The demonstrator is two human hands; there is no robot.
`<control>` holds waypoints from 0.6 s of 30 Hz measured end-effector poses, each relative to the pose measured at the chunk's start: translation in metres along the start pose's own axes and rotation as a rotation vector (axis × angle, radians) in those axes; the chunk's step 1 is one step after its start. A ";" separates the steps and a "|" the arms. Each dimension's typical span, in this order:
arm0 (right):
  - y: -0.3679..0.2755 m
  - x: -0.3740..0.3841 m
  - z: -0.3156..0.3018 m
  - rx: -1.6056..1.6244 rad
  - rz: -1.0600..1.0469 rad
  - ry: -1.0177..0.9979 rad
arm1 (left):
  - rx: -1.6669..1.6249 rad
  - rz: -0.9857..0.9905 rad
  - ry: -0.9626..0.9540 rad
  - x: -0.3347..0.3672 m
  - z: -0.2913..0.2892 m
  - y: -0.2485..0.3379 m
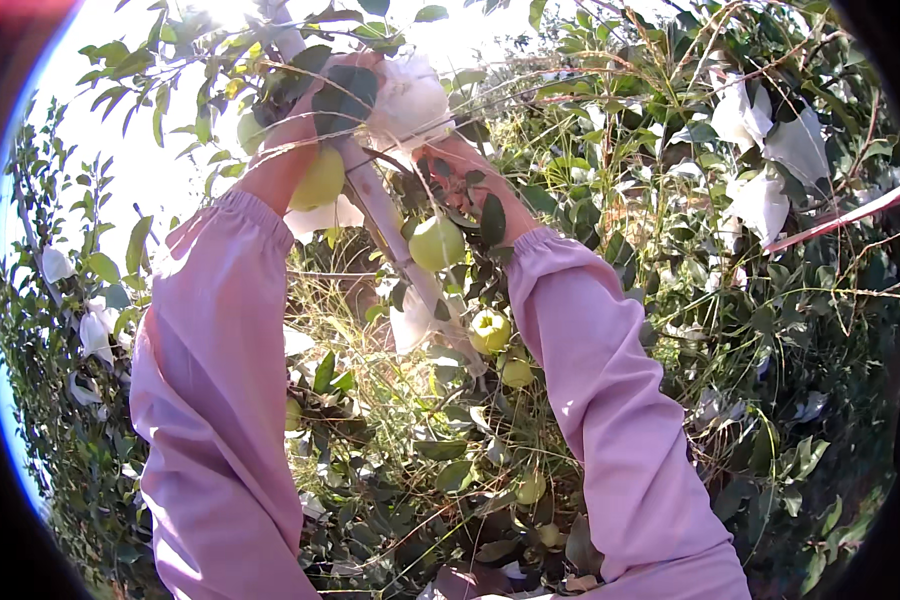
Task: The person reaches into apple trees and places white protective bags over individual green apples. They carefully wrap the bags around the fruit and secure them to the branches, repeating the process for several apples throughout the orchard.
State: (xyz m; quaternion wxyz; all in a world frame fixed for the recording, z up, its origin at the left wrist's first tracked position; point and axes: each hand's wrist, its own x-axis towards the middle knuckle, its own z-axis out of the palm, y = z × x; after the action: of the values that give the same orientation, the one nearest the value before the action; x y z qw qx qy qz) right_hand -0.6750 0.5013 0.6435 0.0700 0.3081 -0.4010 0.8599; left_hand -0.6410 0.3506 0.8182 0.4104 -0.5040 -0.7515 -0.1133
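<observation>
Both my arms reach up among apple branches in loose pink sleeves. A crumpled white fruit bag [407, 103] is between my hands, bright in the sun. My left hand [295, 140] is closed at its upper left side, the fingers partly hidden by a dark leaf. At the bag's lower right edge, my right hand [460, 170] has its fingers bent against it, partly in shade and behind leaves. What the bag contains is hidden. A green apple [319, 180] hangs beside my left wrist, and another apple [437, 243] hangs below my right hand.
A pale slanting branch [380, 210] runs down between my forearms. Lower hang more apples [490, 331]. White bags [760, 205] hang in the foliage at right, near a red strip [840, 219]; others [96, 330] hang at left. Thin dry stems cross before my hands.
</observation>
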 end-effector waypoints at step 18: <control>0.009 -0.044 -0.030 -0.210 -0.282 0.405 | 0.297 0.431 -0.043 -0.009 0.003 0.002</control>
State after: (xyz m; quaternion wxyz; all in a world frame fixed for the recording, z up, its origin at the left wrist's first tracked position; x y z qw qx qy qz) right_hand -0.6570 0.5233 0.5970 0.2995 0.1738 -0.4191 0.8393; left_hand -0.6399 0.3471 0.8090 0.4782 -0.5892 -0.6436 0.0991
